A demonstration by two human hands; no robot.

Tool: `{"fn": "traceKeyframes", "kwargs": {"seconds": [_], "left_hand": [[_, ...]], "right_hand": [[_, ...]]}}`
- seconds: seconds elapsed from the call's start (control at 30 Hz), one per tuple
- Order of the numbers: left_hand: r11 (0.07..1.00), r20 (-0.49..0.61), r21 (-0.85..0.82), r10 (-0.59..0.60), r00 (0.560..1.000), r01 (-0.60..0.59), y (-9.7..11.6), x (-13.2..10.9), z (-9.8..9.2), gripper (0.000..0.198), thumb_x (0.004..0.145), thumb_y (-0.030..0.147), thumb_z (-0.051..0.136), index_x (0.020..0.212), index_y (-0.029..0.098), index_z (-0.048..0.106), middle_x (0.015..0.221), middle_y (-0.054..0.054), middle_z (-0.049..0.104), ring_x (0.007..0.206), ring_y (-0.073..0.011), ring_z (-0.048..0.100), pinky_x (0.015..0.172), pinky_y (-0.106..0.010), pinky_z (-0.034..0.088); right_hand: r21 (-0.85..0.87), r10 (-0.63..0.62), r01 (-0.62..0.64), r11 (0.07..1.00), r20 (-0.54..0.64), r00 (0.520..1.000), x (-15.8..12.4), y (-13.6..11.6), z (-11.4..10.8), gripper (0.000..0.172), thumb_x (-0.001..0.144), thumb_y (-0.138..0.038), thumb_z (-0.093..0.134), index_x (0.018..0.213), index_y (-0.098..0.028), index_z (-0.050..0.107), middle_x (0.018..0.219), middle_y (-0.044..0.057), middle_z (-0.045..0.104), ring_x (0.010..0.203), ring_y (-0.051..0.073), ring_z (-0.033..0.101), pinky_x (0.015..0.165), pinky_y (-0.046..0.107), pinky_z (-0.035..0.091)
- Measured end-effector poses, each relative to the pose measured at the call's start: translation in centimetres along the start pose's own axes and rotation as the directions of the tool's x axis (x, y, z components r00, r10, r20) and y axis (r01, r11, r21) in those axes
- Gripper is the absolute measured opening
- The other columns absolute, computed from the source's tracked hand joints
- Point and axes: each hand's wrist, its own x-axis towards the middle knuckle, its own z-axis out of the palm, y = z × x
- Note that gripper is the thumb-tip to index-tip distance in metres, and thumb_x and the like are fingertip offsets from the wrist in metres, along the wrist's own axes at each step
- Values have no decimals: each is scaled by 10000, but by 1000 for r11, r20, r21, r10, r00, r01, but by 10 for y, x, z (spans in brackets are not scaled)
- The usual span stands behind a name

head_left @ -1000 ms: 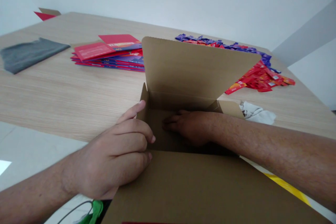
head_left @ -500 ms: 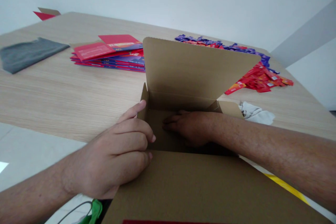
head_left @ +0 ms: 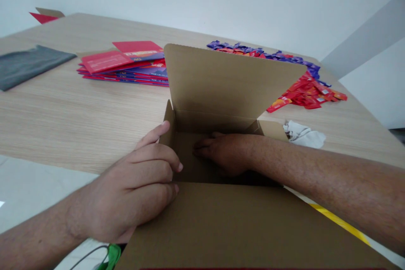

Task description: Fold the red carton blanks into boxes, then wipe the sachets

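One open cardboard box [head_left: 218,197], brown inside, far flap [head_left: 230,84] upright.

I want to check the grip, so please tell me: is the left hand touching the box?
Touching. The head view shows the left hand with its fingers curled over the side edge of the box.

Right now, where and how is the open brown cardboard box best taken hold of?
Probably grip the box by its upright left wall, coming from the left: it offers a thin edge, where the person's left hand has its fingers curled. The tall brown back flap looks a poorer hold, hinged at a crease.
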Motion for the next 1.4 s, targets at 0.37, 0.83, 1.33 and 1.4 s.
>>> {"fn": "traceKeyframes", "kwargs": {"seconds": [0.37,0.83,1.33,1.4], "left_hand": [[998,18,-14,-62,998,62,3,-3,1,261,943,66,487,942,233,686,859,2,706,1047,-187,675,1304,-597,220],[1000,-18,-12,9,1000,-9,-1,-1,1,216,927,78,514,942,217,679,840,-6,708,1012,-197,684,1286,-614,259],[1000,-20,15,12,1000,-11,-2,-2,1,193,926,110,519,911,236,664,843,-8,716,1011,-199,692,1283,-616,261],[1000,-26,17,20,999,-19,-2,-1,1,200,928,102,513,913,232,664,837,-10,712,1010,-199,689,1283,-614,263]], "right_hand": [[-36,21,-19,999,37,999,1,0,-2,743,842,-232,710,1551,-178,491,1683,117,378,1456,358,454,1243,501,311],[9,5,-5,1000,32,999,0,7,-4,780,834,-260,740,1565,-192,478,1667,116,410,1469,335,462,1231,463,345],[-47,8,-7,999,22,1000,-2,3,1,739,836,-295,745,1529,-159,528,1649,152,420,1447,359,476,1203,473,396],[-43,-2,3,999,19,1000,-1,3,1,744,825,-294,761,1523,-163,538,1667,149,397,1459,360,467,1218,476,376]]}}
